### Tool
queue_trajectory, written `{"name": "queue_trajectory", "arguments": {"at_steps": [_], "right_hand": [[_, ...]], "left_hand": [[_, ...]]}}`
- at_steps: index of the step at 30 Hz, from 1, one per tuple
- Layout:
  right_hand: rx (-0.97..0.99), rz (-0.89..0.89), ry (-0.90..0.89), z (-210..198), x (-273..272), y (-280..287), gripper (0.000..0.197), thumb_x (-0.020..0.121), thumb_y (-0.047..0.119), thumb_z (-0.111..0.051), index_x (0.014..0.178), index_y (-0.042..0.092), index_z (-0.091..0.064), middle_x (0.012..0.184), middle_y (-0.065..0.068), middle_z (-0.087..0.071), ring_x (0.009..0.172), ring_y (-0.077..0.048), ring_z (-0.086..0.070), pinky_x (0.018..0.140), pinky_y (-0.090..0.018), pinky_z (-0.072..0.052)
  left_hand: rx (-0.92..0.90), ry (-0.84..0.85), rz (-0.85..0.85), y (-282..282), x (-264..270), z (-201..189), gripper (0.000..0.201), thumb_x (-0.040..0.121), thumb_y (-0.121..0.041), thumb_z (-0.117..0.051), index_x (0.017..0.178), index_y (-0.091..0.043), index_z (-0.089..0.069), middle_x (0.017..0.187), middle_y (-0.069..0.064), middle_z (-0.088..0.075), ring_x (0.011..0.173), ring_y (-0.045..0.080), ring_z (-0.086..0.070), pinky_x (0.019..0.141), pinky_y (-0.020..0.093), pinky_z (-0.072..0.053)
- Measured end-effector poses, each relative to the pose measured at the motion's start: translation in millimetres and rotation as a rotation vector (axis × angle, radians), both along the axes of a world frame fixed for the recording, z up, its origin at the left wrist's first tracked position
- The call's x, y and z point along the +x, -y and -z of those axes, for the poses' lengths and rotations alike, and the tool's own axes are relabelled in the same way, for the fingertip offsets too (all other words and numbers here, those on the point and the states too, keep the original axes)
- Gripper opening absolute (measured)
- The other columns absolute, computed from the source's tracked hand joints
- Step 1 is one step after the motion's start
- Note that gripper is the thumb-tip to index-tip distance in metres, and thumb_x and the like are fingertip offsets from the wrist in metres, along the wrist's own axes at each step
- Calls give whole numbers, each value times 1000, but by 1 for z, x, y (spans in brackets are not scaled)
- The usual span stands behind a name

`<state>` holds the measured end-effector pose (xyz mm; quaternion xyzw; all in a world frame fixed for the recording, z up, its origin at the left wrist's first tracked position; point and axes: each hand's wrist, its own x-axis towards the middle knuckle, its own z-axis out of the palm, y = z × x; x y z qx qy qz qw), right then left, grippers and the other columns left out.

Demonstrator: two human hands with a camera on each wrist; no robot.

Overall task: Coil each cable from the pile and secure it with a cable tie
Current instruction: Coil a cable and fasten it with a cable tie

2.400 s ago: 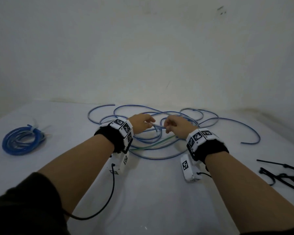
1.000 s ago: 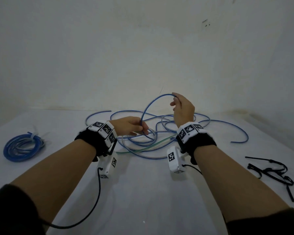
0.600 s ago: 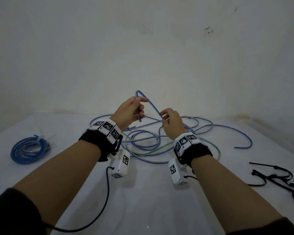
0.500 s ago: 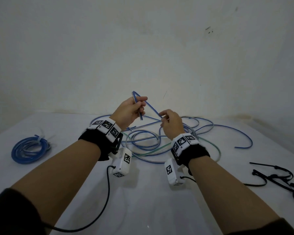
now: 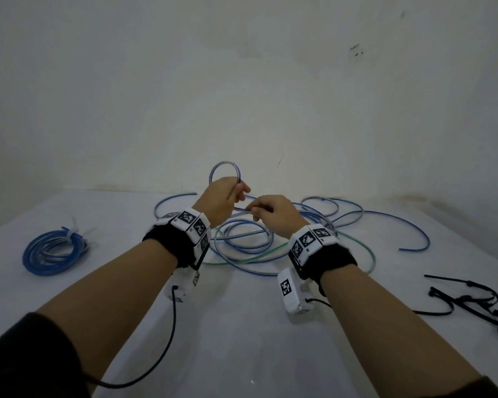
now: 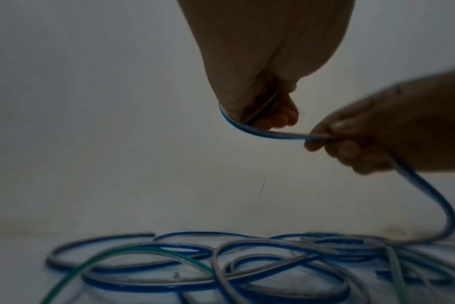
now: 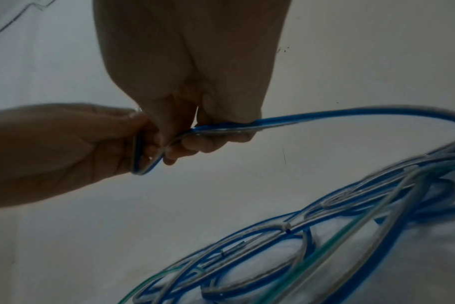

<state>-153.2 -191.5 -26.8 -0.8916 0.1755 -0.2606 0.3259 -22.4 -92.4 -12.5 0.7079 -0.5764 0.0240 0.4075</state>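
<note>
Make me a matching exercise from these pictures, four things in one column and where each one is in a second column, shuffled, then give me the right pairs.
Things:
1. small blue loop
2. tied blue coil
3. black cable ties
4. green cable

Places:
A. on the table at the far left
B. raised above the pile, held by the left hand, with the right hand pinching the same cable beside it
C. on the table at the far right
D. lying in the loose pile beneath the hands

Pairs: 1-B, 2-A, 3-C, 4-D

No legible text — only wrist-band markers [image 5: 192, 222].
</note>
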Motion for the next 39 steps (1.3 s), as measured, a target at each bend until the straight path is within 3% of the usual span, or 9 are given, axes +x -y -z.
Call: {"name": "queue_trajectory", "arguments": {"at_steps": [3, 8, 11, 13, 20, 25, 29, 34, 39], "right_hand": [[25, -68, 9, -5, -5, -1, 19, 82, 6, -63, 98, 15, -59, 70, 3, -57, 63, -12, -51, 62, -21, -42], [-246, -19, 87, -7, -8, 9, 9, 80, 13, -72, 87, 10, -67, 83, -4, -63, 76, -17, -58, 72, -26, -47], [-432, 63, 140, -2, -10, 18, 9, 85, 20, -66, 88, 13, -70, 86, -2, -70, 85, -22, -62, 82, -41, -45], [-488, 130, 120, 1, -11, 20, 14, 89, 27, -60, 90, 17, -69, 88, 2, -71, 88, -23, -61, 84, -41, -39], [-276, 99, 23, 9, -8, 17, 16, 94, 26, -52, 100, 13, -59, 94, 5, -61, 91, -20, -57, 94, -45, -36], [-165, 206, 104, 9, -9, 19, 9, 93, 7, -53, 97, 3, -59, 100, -14, -64, 94, -30, -58, 86, -43, -47], [-148, 299, 120, 6, -10, 20, 11, 93, 10, -51, 99, 4, -58, 97, -13, -64, 86, -28, -58, 82, -43, -48], [-84, 359, 28, 10, -11, 25, 16, 94, 6, -46, 105, -3, -53, 97, -18, -59, 79, -26, -51, 67, -31, -38], [72, 444, 92, 24, -17, 34, 13, 97, 13, -48, 101, 1, -50, 95, -23, -64, 83, -35, -64, 71, -40, -51]], "left_hand": [[206, 94, -42, -4, 0, 2, 30, 102, -20, -30, 95, -11, -57, 77, 1, -58, 78, 22, -59, 71, 28, -42], [349, 104, -41, -9, -2, 2, 39, 102, -23, -29, 87, -11, -63, 70, -5, -49, 69, 14, -46, 66, 28, -35], [256, -183, 88, -10, -2, 5, 48, 101, -32, -31, 78, -11, -68, 59, -5, -46, 54, 9, -42, 56, 22, -34], [213, -351, 163, -9, -5, 3, 50, 101, -35, -33, 72, -9, -65, 47, -9, -39, 41, 4, -33, 45, 17, -29], [91, -790, 325, -13, -11, -12, 41, 102, -27, -30, 65, -14, -41, 42, -12, -28, 36, 3, -22, 38, 13, -18], [-58, -1024, 380, -18, -6, -22, 40, 102, -30, -28, 66, -16, -39, 45, -10, -31, 35, 3, -24, 40, 15, -17], [-183, -1154, 438, -24, -1, -26, 36, 102, -24, -25, 69, -17, -38, 46, -10, -35, 35, 2, -27, 40, 16, -22], [-423, -1289, 464, -29, 12, -30, 36, 103, -28, -23, 71, -18, -38, 47, -10, -38, 35, 2, -30, 40, 15, -26], [-689, -1306, 375, -36, 34, -35, 38, 103, -29, -22, 74, -17, -43, 47, -10, -46, 37, 2, -34, 41, 14, -30]]}}
